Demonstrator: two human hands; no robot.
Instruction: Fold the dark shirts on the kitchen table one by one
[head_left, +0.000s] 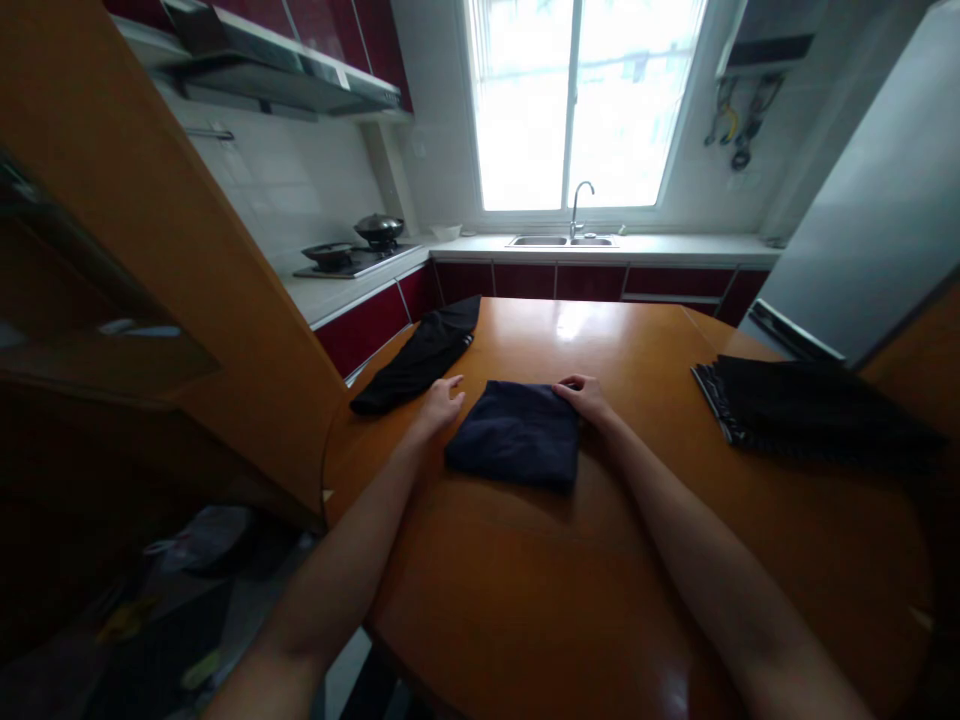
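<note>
A folded navy garment (pixel 517 435) lies flat on the wooden table, its exact kind hidden by the folds. My right hand (pixel 585 398) is at its far right corner, with thumb and fingers closed on the edge. Just left of the garment, my left hand (pixel 441 405) is held apart from it, fingers loosely stretched and nothing in them. Beyond that hand a black garment (pixel 424 355) with small white stripes lies lengthwise along the table's left side.
The rounded wooden table (pixel 510 580) fills the foreground. Folded dark clothes (pixel 810 405) are piled at its right. A wooden panel (pixel 225 250) rises at the left, a fridge (pixel 862 220) at the right. Behind are a stove (pixel 364 260) with pans and a sink (pixel 540 241).
</note>
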